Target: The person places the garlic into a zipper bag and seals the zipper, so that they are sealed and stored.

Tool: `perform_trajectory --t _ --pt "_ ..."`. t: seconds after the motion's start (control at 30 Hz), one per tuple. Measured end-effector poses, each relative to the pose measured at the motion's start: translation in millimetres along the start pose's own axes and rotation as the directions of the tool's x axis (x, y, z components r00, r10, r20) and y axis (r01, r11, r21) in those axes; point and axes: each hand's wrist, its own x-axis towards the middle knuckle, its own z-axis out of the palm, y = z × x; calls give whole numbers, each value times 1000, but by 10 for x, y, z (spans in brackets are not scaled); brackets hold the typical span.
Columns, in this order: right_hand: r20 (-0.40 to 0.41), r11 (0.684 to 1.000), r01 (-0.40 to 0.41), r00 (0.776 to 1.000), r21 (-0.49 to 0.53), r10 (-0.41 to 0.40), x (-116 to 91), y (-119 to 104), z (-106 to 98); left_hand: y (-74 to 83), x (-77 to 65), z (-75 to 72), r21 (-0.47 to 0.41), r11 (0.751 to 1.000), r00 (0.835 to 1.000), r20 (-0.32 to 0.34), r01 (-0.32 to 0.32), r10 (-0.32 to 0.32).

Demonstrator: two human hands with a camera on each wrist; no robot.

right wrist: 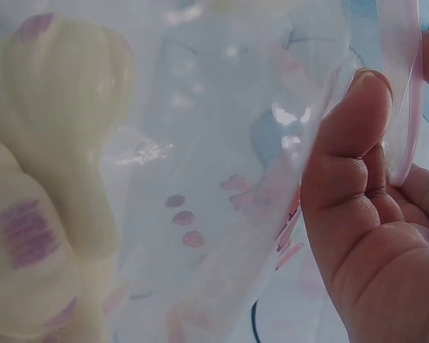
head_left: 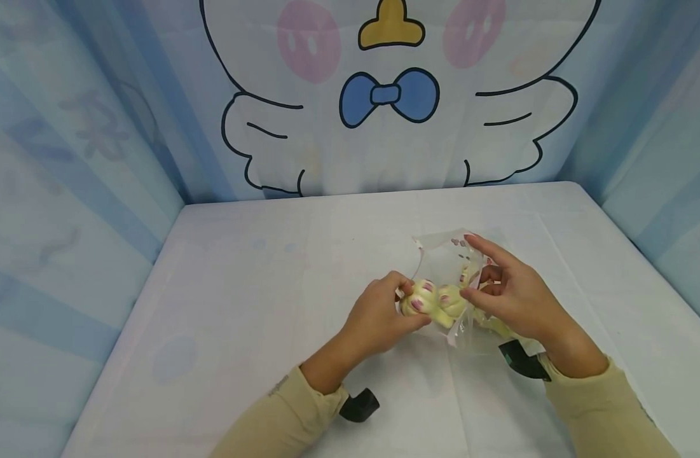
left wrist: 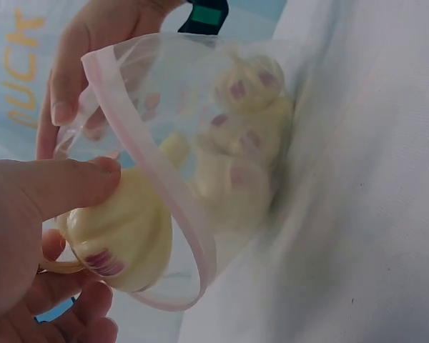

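A clear plastic bag point(head_left: 441, 247) with a pinkish rim is held over the right half of the table. At its mouth, my left hand point(head_left: 375, 315) grips a cream-yellow garlic bulb point(left wrist: 132, 221) with purple patches, thumb on one side and fingers curled round the other. It looks like a smooth model. Several more garlic bulbs point(left wrist: 247, 139) are inside the bag, blurred by the plastic. My right hand point(head_left: 518, 296) pinches the bag near its opening, as the right wrist view also shows, with the thumb point(right wrist: 361, 114) against the film.
A white cloth covers the table point(head_left: 269, 286). Blue-and-white curtains point(head_left: 69, 222) hang at the sides, and a cartoon-printed backdrop point(head_left: 384, 152) closes off the back. Black wrist straps point(head_left: 359, 405) stick out from the beige sleeves point(head_left: 289, 413).
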Motion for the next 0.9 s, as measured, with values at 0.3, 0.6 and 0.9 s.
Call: perform_trajectory --t 0.3,0.6,0.9 --pt "2 1000 -6 1000 0 6 -1 3 -1 38 35 74 119 993 999 27 22 -25" --pt "-2 1000 -14 1000 -13 14 -17 -2 -17 73 57 127 163 987 1000 25 5 -9" --pt "-5 1000 -8 1000 -13 8 -15 -2 -14 81 43 117 169 986 999 36 1 -7"
